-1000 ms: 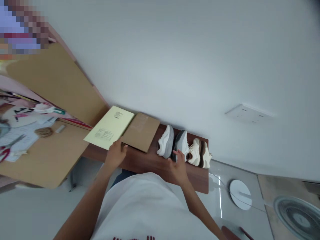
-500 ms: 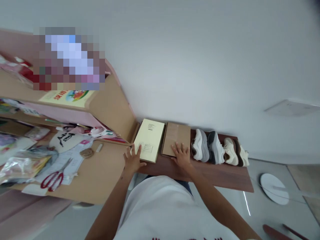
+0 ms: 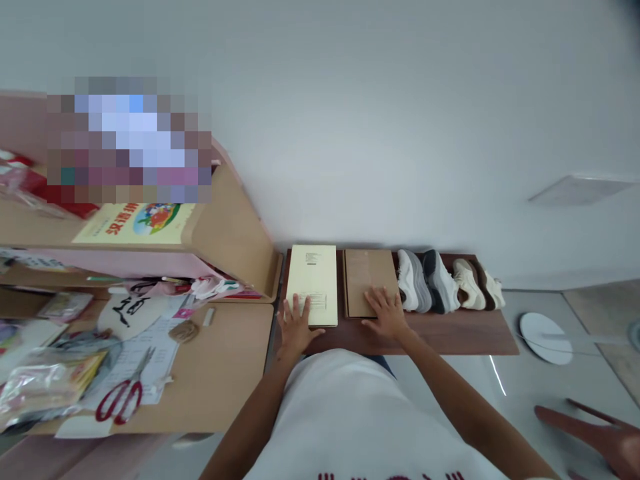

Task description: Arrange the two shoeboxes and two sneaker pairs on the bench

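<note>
Two flat boxes lie side by side on a dark wooden bench (image 3: 450, 337) against the wall. My left hand (image 3: 297, 327) rests with spread fingers on the near left corner of the pale yellow box (image 3: 315, 277), which has small printed text on its lid. On the near right part of the brown cardboard box (image 3: 367, 270) lies my right hand (image 3: 386, 312), its fingers apart. Just right of that box stand a pair of white and grey sneakers (image 3: 409, 280) and a pair of cream and brown sneakers (image 3: 469, 283), lined up in a row.
To the left is a desk (image 3: 220, 373) with red-handled scissors (image 3: 127, 393), a twine bundle (image 3: 184, 331), papers and plastic packets. A shelf side panel (image 3: 235, 230) rises beside the yellow box. A round white base (image 3: 546, 338) stands on the floor at right.
My left hand has come down onto the yellow box, and my right hand has moved from near the sneakers onto the brown box. The yellow box now lies straighter, and the view has swung left.
</note>
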`<state>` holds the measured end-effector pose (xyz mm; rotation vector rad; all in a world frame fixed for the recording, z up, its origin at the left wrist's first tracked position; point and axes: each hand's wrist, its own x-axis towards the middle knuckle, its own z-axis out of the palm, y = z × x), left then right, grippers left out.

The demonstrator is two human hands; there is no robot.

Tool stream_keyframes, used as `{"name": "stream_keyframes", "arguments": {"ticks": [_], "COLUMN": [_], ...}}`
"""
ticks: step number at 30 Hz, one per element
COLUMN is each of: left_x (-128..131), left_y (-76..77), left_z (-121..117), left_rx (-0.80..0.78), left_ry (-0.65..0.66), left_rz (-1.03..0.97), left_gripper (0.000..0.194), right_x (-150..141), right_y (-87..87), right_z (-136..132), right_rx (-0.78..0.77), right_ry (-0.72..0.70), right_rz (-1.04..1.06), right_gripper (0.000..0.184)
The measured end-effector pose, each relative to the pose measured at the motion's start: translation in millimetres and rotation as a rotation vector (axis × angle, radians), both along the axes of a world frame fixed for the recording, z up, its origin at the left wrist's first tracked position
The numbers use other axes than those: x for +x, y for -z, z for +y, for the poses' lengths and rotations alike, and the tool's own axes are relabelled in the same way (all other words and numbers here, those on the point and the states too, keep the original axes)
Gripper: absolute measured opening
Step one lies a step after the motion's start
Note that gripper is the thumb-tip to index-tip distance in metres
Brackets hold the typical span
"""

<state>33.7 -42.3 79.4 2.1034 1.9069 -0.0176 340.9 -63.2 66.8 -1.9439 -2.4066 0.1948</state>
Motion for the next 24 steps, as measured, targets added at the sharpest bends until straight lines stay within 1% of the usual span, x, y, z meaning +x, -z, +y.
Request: {"name": "stream_keyframes", "arguments": {"ticks": [2,4,6,8,10,12,15,17,19,24], "left_x": [-8.2,-17.6,-25.4,-30.6,-34.1,-37.7,-45.4,-51.4,-57.0,-64.7], "left_y": [-9.6,-18.0,-23.2,-24.7,-23.0,-19.0,-8.9,0.2,10.6,34.1], "left_z": [-3.1,-4.6,-3.2,1.3,8.3,16.3,28.1,34.6,39.8,47.8], "left_rx": [0.013,0.032,0.042,0.043,0.041,0.033,-0.021,-0.071,-0.112,-0.186], "left_ry": [-0.036,-0.074,-0.112,-0.160,-0.196,-0.233,-0.331,-0.395,-0.429,-0.419], "left_rz": [-0.117,-0.270,-0.411,-0.501,-0.549,-0.577,-0.627,-0.666,-0.690,-0.725], "left_gripper": [0.098,0.083,0.072,0.067,0.066,0.065,0.066,0.069,0.072,0.081], "right_x": [-17.1,-38.9,-62.8,-86.1,-105.9,-120.7,-133.8,-138.4,-141.5,-147.8], "right_y": [-11.7,-23.3,-32.1,-35.7,-33.3,-26.3,-13.7,-6.9,-1.8,10.4], "right_z": [-2.7,-2.8,1.3,8.9,17.6,25.1,31.7,33.7,35.0,39.1], "right_rx": [0.040,0.074,0.082,0.053,-0.004,-0.086,-0.188,-0.197,-0.185,-0.202], "right_ry": [0.098,0.179,0.213,0.226,0.276,0.366,0.488,0.506,0.494,0.507], "right_rz": [0.134,0.311,0.505,0.668,0.777,0.831,0.811,0.763,0.725,0.702], "right_gripper": [0.071,0.065,0.060,0.057,0.057,0.060,0.063,0.066,0.069,0.072]}}
